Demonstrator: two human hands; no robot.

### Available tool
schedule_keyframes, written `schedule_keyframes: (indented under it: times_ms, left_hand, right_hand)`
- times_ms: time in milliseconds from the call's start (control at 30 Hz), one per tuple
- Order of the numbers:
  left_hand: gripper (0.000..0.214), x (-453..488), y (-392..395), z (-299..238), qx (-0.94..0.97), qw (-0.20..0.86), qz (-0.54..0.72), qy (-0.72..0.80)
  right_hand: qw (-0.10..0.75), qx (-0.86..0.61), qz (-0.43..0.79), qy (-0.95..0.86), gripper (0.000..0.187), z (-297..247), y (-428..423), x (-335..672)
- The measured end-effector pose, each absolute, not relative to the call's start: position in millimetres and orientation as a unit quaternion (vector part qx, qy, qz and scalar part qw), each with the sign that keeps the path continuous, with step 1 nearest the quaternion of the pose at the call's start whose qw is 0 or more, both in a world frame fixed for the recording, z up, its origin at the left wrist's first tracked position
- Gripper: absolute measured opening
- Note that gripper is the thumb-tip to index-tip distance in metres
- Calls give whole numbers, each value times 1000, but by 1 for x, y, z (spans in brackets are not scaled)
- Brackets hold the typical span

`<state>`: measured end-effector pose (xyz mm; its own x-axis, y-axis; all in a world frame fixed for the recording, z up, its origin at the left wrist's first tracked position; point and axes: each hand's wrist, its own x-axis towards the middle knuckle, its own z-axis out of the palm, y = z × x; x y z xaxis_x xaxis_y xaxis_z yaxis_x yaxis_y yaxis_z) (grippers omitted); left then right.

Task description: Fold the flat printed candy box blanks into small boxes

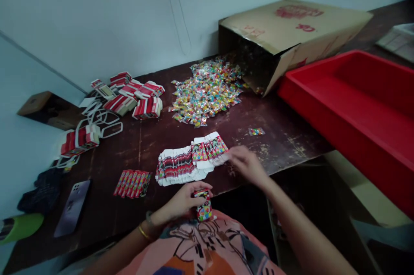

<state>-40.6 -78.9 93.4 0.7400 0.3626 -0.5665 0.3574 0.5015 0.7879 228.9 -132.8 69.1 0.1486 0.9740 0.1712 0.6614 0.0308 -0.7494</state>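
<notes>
Close to my body, my left hand is closed around a small printed candy box, red with colourful round sweets on its face. My right hand reaches to the right end of an overlapping row of flat candy cartons with white flaps. Its fingers are curled together at the edge of the upper cartons; whether they pinch one is too blurred to see. Several filled candy boxes lie side by side left of the row. A single wrapped candy packet lies beyond my right hand.
A heap of wrapped candy packets spreads from an open cardboard box. At right, a red tray overhangs the table edge. Bundled cartons, white bands, a phone and a green object occupy the left.
</notes>
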Motion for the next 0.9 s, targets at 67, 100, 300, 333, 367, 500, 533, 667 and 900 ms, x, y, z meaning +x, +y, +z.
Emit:
schedule_keyframes:
  times_ms: [67,100,300,333,367,500,533,667,900]
  left_hand:
    - [31,-49,-66,105,569,737,-20,363]
    - [34,-55,-60,110,595,717,-46,361]
    - [36,-75,-39,125,587,716,-62,372]
    - [36,-72,-39,123,568,729,-15,382]
    - [38,-67,-39,120,545,742,26,390]
    - [45,-35,-46,104,445,808,73,379]
    - [47,-27,-49,100,432,818,74,372]
    - [48,-4,-63,89,433,822,70,363]
    - [46,-4,-77,84,497,795,63,342]
  right_hand:
    - [328,-769,83,-543,33,54,-115,279]
    - [319,-784,64,-529,37,46,-111,298]
    - [241,-753,45,-611,51,6,-158,271]
    - [226,-741,41,-631,57,1,-173,254]
    - [218,-730,39,-647,63,-4,-188,238]
    - [272,-687,50,-672,45,-14,-227,194]
    - [303,-675,61,-671,37,-11,-231,187]
    - [413,-658,148,-612,24,30,-223,162]
    - [517,-649,273,-487,13,97,-161,150]
